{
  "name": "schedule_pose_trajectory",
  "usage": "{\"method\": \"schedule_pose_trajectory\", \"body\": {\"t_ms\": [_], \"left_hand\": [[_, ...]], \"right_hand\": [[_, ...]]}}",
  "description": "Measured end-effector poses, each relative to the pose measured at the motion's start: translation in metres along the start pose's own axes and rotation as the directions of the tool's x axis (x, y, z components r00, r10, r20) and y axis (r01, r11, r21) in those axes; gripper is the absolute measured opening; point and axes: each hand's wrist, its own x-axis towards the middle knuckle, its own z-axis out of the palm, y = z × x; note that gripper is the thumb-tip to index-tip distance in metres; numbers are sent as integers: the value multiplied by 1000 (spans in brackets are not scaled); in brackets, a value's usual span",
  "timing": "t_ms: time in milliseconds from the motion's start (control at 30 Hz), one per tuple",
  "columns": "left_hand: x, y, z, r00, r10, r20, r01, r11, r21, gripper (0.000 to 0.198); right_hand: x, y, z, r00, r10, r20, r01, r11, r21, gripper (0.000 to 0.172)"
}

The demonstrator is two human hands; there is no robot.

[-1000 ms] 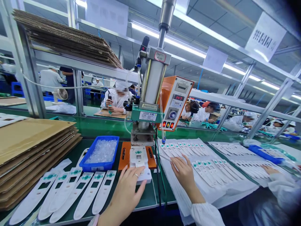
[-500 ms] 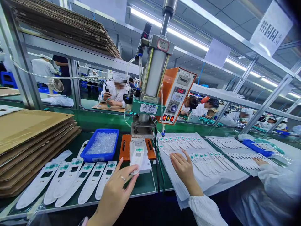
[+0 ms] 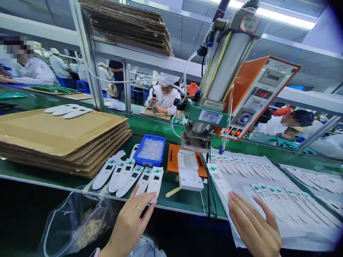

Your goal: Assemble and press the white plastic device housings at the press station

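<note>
My left hand (image 3: 135,217) pinches the lower tip of a long white plastic cover (image 3: 156,178), the rightmost in a fanned row of covers (image 3: 125,178). Each has a dark square window and green marks at its top. My right hand (image 3: 253,223) has its fingers over the lower end of another white cover (image 3: 218,178), which slants along the left edge of a white sheet (image 3: 284,233); the thumb is hidden. Between my hands, a white fixture (image 3: 189,169) on an orange base (image 3: 173,157) stands under the press (image 3: 230,64), with no cover on it.
A blue tray (image 3: 135,157) of small clear pieces stands behind the row. Stacked cardboard (image 3: 59,132) fills the left, with white covers on top. More covers (image 3: 292,207) lie on the sheet. A flat stick (image 3: 173,192) lies by the fixture. Black cables (image 3: 210,192) hang over the table edge. Co-workers sit beyond.
The view has swung left. The cover has left the fixture, and one is now under my right hand. My left hand has gone from the fixture to the row's rightmost cover.
</note>
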Motion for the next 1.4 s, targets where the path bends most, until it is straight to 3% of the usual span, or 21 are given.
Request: {"method": "schedule_pose_trajectory", "body": {"t_ms": [233, 367, 667, 967, 1100, 1233, 1300, 1400], "left_hand": [[-20, -25, 3, 1000, -17, 20, 14, 994, 108, 27], [-24, -35, 8, 999, -23, 34, 19, 991, 132, 26], [-19, -44, 11, 997, -37, 67, 21, 973, 228, 24], [-28, -56, 19, 995, -29, 94, 4, 966, 259, 32], [-24, -51, 16, 998, -39, 46, 28, 974, 224, 36], [-15, -40, 13, 1000, 18, 23, -21, 990, 137, 32], [-12, -36, 14, 999, 33, 22, -35, 995, 97, 32], [-14, -34, 21, 999, 28, 36, -29, 999, 26, 34]], "right_hand": [[34, -24, 61, 999, -30, 13, 27, 987, 158, 20], [39, -26, 80, 998, -26, 52, 17, 985, 171, 18], [51, -27, 92, 982, 25, 189, -64, 977, 202, 19], [54, -24, 92, 975, 97, 199, -165, 917, 364, 20], [37, -13, 80, 976, 172, 131, -208, 913, 350, 23], [-3, 23, 69, 955, 287, 72, -295, 930, 219, 22], [-31, 48, 63, 943, 325, 63, -331, 937, 109, 20], [-78, 87, 48, 915, 392, 98, -357, 898, -258, 19]]}}
